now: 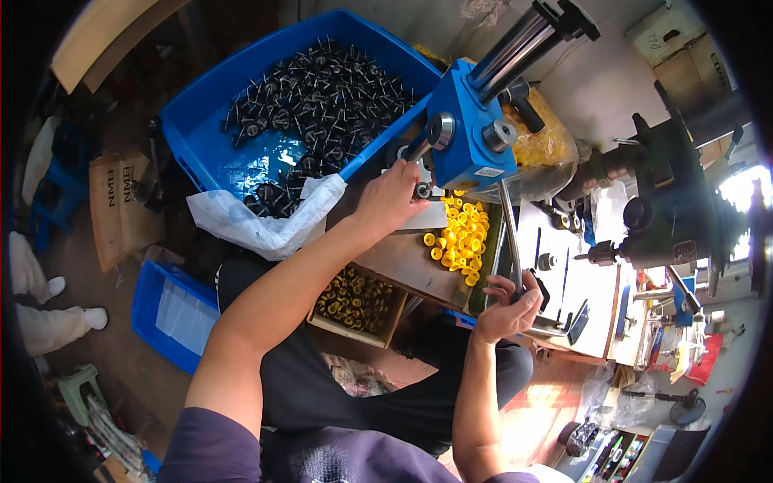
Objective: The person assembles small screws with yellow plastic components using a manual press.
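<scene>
My left hand (394, 201) is closed at the base of a blue arbor press (463, 121), with a small dark round part (422, 191) at its fingertips. That part sits beneath the press head, and my fingers hide some of it. Farther right, my right hand (509, 312) wraps round the lower end of the press's long metal lever (510, 229). Yellow plastic caps (460, 237) lie heaped on the worktable between my two hands. Beyond my left hand, many black parts with thin metal pins (322, 101) fill a large blue bin (179, 145).
White plastic sheeting (270, 221) drapes over the bin's near edge. Below the table, a wooden box (358, 336) holds yellow-and-black pieces. A drill press (676, 197) stands at right, and a clear bag of yellow parts (547, 137) behind the arbor press. Another person's legs (48, 310) show far left.
</scene>
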Demonstrator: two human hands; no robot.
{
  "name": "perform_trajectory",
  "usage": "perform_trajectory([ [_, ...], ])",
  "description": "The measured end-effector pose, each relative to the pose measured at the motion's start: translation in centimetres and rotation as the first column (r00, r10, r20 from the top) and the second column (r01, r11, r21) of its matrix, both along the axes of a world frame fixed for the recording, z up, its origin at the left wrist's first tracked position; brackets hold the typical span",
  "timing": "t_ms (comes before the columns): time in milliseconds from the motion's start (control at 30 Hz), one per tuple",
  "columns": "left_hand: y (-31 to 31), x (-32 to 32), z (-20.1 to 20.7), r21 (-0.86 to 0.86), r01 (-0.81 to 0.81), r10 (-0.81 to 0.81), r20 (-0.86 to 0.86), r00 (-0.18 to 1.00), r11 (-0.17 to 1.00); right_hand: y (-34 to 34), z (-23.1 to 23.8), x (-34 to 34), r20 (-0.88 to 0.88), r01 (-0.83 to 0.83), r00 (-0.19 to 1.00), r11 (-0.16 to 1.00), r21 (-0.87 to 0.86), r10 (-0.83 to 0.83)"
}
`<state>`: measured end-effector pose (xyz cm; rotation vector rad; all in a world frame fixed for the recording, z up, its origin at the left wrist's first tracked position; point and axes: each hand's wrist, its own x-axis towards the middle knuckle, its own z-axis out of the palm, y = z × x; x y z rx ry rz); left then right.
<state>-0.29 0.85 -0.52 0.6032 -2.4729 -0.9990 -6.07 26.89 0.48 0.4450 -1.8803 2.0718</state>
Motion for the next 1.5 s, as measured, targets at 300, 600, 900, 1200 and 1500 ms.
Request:
perform_trajectory([
  [300,0.4,-0.1,-0.6,-0.051,0.002,-0.002,-0.013,1.000,0.999,-0.4,-4.0,-0.1,0.197,-0.176,0.968,0.981,0.078,0.158],
  [600,0.2,-0.6,1.4,0.140,0.031,-0.021,-0.072,0.997,0.990,-3.3,21.4,-7.8,-0.290,-0.531,0.835,0.823,-0.200,0.468],
  [900,0.2,-0.7,1.1,0.326,-0.034,0.090,-0.156,0.984,0.945,-5.0,0.7,-12.3,-0.104,-0.092,0.891,0.399,0.912,0.442],
  [1200,-0.4,-0.4,0.5,0.300,-0.062,0.131,-0.214,0.968,0.952,-7.4,-2.3,-13.1,-0.087,-0.084,0.867,0.317,0.945,0.490],
  [1500,-0.8,-0.1,0.6,0.354,-0.062,0.104,-0.100,0.990,0.933,-12.7,-1.3,-6.9,-0.185,-0.284,0.820,0.666,0.690,0.541],
])
